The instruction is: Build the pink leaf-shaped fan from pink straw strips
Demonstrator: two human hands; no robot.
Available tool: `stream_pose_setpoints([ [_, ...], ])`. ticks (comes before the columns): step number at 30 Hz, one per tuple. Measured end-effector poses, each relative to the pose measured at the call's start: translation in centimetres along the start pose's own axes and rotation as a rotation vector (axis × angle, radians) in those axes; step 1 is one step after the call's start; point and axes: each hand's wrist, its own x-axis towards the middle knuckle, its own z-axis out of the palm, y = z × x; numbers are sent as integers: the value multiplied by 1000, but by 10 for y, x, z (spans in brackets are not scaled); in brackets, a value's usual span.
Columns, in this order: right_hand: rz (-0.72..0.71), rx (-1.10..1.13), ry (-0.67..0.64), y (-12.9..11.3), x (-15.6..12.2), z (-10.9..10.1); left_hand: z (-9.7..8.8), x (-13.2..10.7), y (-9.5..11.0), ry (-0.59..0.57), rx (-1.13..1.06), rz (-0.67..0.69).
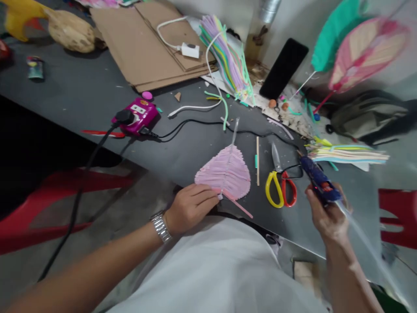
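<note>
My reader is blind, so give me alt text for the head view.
A person's left grip touches a pink leaf shape on a gray table; the right grip holds a blue glue gun, with scissors lying between.

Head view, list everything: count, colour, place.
Table: one, grey, centre
Fuzzy leaf: one, pink, front edge
Glue gun: one, blue, right
Scissors: one, yellow and red, right
Stick: one, pale, beside scissors
Adapter: one, purple, left
Cardboard: stacked, brown, back
Pipe cleaner bundles: two, multicoloured, back, right
Phone: one, black, back
Stemmed leaves: two, teal and pink, upper right
Bag: one, grey, right
Chairs: two, red, left and right
Scraps: many, mixed, scattered
Left hand: one, at leaf edge
Right hand: one, around glue gun
</note>
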Motion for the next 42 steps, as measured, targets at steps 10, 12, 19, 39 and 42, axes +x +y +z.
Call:
stream_pose_setpoints([
  [10, -350, -211, -100, 80, 21, -15, 0, 1, 0, 15, 10, 6],
  [12, -367, -187, -167, 82, 20, -24, 0, 2, 1, 10, 8, -1],
  [19, -318, -94, -21, -12, 27, -14, -2, 1, 1, -29, -3, -15],
  [39, -259, -13, -280, -121, 124, 77, -12, 19, -3, -122, -34, -255],
  [42, -365, 177, -198, -107, 107, 53, -15, 23, -11, -187, -52, -269],
])
